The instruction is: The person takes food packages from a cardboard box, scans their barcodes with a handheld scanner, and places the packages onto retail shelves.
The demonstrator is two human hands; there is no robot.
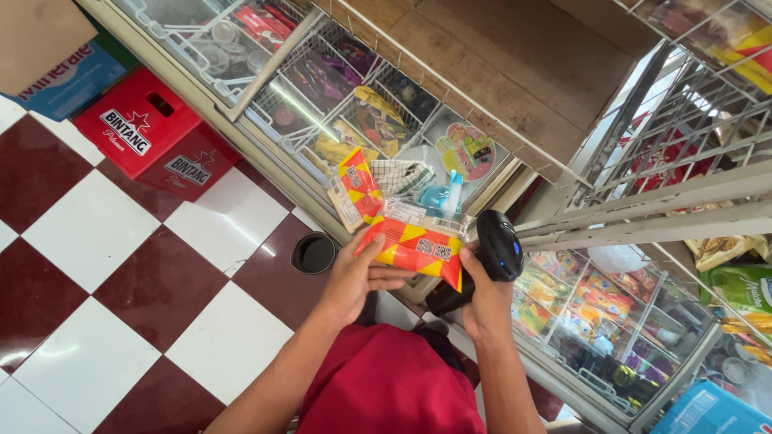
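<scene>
Head view: the person is standing over a glass-topped chest freezer [265, 137], looking down at both hands.
Packets: two red-and-yellow snack packets, one [414, 245] lying across in front of the chest, the other [356, 186] standing tilted just behind it, both above the freezer's near edge.
Left hand: the left hand [358, 277] is gripping the front packet from below, fingers curled along its lower edge and the thumb pressing on its face.
Right hand: the right hand [482, 301] is closing its fingers around the handle of a black handheld barcode scanner [492, 255], whose head is sitting just beside the front packet's right end.
Freezer: wire baskets under the glass are holding coloured ice-cream wrappers; a checked cloth [402, 175] is lying on the lid just behind the packets.
Floor: dark red and white tiles [121, 265] are running in a chequer pattern, with a round dark bin [313, 253] sitting near the freezer's foot.
Further left: red plastic bottle crates [153, 133] are resting against the freezer.
Right side: white wire racks [691, 120] are carrying more packaged goods.
</scene>
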